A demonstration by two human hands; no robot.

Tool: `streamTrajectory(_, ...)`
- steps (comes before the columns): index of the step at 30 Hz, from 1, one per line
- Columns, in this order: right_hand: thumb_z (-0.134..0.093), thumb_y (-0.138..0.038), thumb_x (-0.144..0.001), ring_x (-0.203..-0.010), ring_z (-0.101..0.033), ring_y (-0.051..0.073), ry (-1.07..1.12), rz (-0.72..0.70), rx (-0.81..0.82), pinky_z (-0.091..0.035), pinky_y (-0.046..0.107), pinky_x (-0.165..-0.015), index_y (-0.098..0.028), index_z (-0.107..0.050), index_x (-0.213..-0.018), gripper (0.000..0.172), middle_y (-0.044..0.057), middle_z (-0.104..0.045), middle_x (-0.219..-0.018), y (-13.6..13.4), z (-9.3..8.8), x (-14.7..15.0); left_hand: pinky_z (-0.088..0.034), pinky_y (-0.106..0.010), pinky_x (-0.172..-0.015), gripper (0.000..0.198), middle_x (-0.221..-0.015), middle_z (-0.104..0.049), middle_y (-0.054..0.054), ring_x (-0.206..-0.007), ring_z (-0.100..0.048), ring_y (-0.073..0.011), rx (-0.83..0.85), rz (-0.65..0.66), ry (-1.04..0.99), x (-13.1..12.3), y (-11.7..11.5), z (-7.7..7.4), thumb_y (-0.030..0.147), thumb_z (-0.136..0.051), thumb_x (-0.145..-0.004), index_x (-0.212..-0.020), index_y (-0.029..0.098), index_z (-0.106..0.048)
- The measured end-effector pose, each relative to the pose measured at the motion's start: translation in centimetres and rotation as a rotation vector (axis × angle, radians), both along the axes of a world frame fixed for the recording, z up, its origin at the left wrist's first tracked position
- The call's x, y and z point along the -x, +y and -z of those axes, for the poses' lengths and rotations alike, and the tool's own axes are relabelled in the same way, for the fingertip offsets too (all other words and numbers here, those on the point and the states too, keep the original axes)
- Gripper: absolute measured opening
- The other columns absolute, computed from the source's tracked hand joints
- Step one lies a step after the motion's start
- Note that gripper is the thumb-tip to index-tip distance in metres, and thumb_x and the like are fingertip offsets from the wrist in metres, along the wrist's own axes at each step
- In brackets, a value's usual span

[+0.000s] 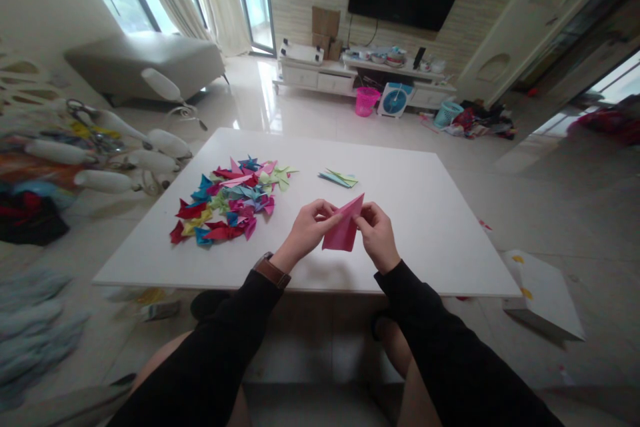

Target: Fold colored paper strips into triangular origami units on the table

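Note:
A pink sheet of folded origami paper [341,235] is held up just above the white table, its pointed tip toward the far side. My left hand [311,225] pinches its left edge between thumb and fingers. On the other edge, my right hand [375,230] grips the paper with thumb and fingertips. Beyond my hands lie a few flat folded papers [340,178] in green and light blue. To the left spreads a heap of folded paper pieces [233,197] in red, pink, blue, green, yellow and purple.
The white table [410,213] stretches before me, its near edge close to my forearms. A white box [543,293] stands on the floor to the right. White lamp-like shapes [155,147] stand beside the table's left side. Further off are a pink basket [367,101] and a fan [395,100].

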State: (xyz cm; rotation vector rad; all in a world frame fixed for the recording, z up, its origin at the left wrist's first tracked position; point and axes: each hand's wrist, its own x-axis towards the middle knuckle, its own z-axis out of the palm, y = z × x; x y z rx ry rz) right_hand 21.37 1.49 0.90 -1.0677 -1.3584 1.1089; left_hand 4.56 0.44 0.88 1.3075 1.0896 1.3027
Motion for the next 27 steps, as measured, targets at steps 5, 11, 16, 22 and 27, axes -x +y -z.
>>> streamTrajectory(5,-0.071,-0.025,-0.075,-0.067,-0.057,0.013,0.185,0.022,0.1,-0.043,0.026,-0.063,-0.021,-0.065,-0.089,0.017,-0.002,-0.066,-0.075,0.0,0.0,0.3,-0.052,-0.03,-0.077,0.023,-0.082,-0.064,-0.001,-0.073,-0.062,-0.0132,0.111,-0.098,-0.125,0.2,0.4,0.1,0.038,-0.068,-0.08,-0.079,0.016,-0.062)
streamTrajectory(11,-0.08,-0.025,-0.065,-0.062,-0.058,0.013,0.453,-0.014,0.359,-0.044,0.025,-0.057,-0.022,-0.066,-0.094,0.033,-0.003,-0.068,-0.075,0.0,-0.7,0.2,-0.052,-0.029,-0.071,0.017,-0.087,-0.065,-0.001,-0.068,-0.066,-0.0128,0.166,-0.137,-0.14,0.6,0.5,0.4,0.028,-0.07,-0.073,-0.082,0.016,-0.062)
streamTrajectory(16,-0.076,-0.025,-0.073,-0.064,-0.063,0.015,0.59,-0.086,0.489,-0.053,0.028,-0.061,-0.024,-0.063,-0.089,0.021,-0.004,-0.069,-0.075,0.0,-1.0,-0.2,-0.051,-0.028,-0.068,0.015,-0.085,-0.068,-0.003,-0.069,-0.066,-0.0138,0.17,-0.114,-0.058,0.6,0.5,1.0,0.024,-0.07,-0.072,-0.083,0.016,-0.065)
streamTrajectory(22,-0.065,-0.02,-0.08,-0.076,-0.069,0.02,0.65,-0.187,0.55,-0.059,0.031,-0.071,-0.022,-0.067,-0.085,0.005,0.002,-0.073,-0.078,0.1,-1.5,-0.1,-0.053,-0.027,-0.067,0.018,-0.099,-0.07,-0.007,-0.08,-0.067,-0.0155,0.037,-0.134,0.108,0.4,0.2,0.7,0.022,-0.07,-0.076,-0.092,0.017,-0.065)
streamTrajectory(27,-0.063,-0.014,-0.079,-0.079,-0.069,0.016,0.734,-0.218,0.54,-0.058,0.026,-0.072,-0.023,-0.068,-0.082,0.011,0.001,-0.074,-0.082,0.3,-1.4,0.0,-0.057,-0.032,-0.081,0.032,-0.126,-0.066,-0.008,-0.112,-0.065,-0.0218,-0.098,-0.17,0.181,0.4,-0.1,0.2,0.02,-0.066,-0.081,-0.112,0.022,-0.063)
